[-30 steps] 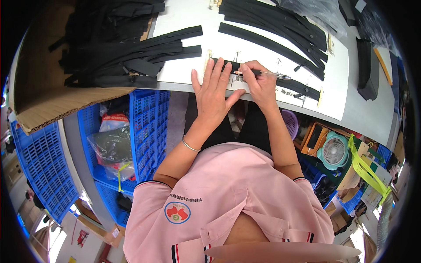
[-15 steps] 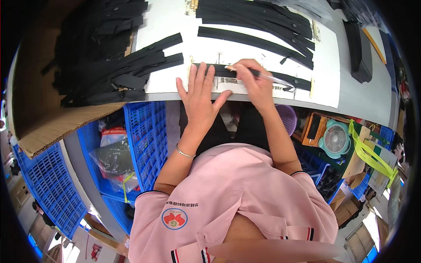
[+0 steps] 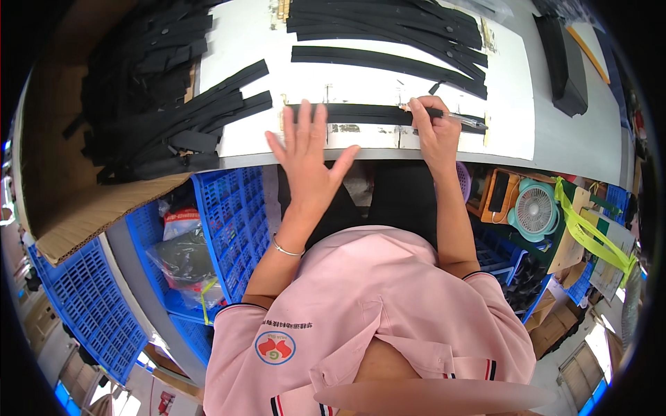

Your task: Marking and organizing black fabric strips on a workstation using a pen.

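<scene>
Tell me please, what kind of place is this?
Probably a small sewing or assembly workshop: long black fabric strips lie in rows on a white worktable, more are stacked on brown cardboard, and blue plastic crates stand underneath.

Matt black cloth on the strip [image 3: 374, 113] under the left hand [image 3: 309, 156], flat and dull, no shine at all. The right hand [image 3: 433, 132] grips a pen [image 3: 461, 120] with a glossy, clear plastic barrel. White counter [image 3: 243, 41], smooth and faintly satiny. More matt black fabric in the pile of strips [image 3: 159, 104]. Rough brown corrugated cardboard [image 3: 90, 208] at the left. Blue moulded plastic crates [image 3: 232, 208] below, slightly glossy. Thin bright metal bracelet [image 3: 286, 249] on the wrist.
</scene>
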`<action>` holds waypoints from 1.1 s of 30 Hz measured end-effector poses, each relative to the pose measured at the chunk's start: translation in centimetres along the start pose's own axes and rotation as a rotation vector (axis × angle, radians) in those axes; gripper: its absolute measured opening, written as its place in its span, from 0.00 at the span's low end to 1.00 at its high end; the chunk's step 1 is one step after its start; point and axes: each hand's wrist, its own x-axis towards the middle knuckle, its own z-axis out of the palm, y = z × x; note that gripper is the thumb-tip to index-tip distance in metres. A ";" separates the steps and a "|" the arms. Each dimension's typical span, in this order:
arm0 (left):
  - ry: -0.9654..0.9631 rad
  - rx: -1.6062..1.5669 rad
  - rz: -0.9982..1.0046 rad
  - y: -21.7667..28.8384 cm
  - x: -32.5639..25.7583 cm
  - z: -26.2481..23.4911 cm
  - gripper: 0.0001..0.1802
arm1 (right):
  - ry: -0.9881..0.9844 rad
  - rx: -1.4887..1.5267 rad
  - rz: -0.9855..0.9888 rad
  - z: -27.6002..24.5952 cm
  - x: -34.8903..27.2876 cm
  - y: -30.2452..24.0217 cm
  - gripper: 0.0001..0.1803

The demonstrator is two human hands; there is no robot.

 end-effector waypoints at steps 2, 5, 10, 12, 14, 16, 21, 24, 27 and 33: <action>-0.030 -0.074 0.073 1.7 0.2 0.3 0.45 | -0.005 -0.002 0.005 0.1 0.0 -0.3 0.09; -0.075 -0.222 0.153 4.2 0.8 1.7 0.39 | -0.009 -0.012 -0.002 0.2 0.0 -0.2 0.09; -0.038 -0.153 0.151 4.5 0.9 3.3 0.30 | -0.019 0.030 0.031 0.4 -0.1 -0.3 0.09; -0.020 -0.128 0.155 4.4 0.9 3.5 0.27 | -0.001 0.032 0.024 0.4 -0.1 -0.4 0.09; -0.024 -0.118 0.157 4.5 1.0 3.6 0.27 | 0.016 0.037 0.015 0.1 0.0 -0.5 0.10; -0.027 -0.109 0.160 4.5 0.9 3.7 0.26 | -0.074 -0.021 -0.047 -0.5 0.0 -0.6 0.09; -0.045 -0.086 0.140 4.5 0.8 3.8 0.26 | -0.080 -0.005 -0.106 -0.4 0.1 -0.2 0.10; -0.049 -0.074 0.147 4.6 0.9 3.8 0.26 | -0.080 -0.020 -0.125 -0.3 0.2 -0.2 0.12; -0.019 -0.081 0.165 4.7 0.9 4.1 0.26 | -0.137 -0.047 -0.086 -1.1 -0.1 -0.3 0.09; -0.048 -0.053 0.167 4.5 0.8 3.8 0.26 | 0.102 0.308 0.068 -5.2 -0.5 -0.6 0.08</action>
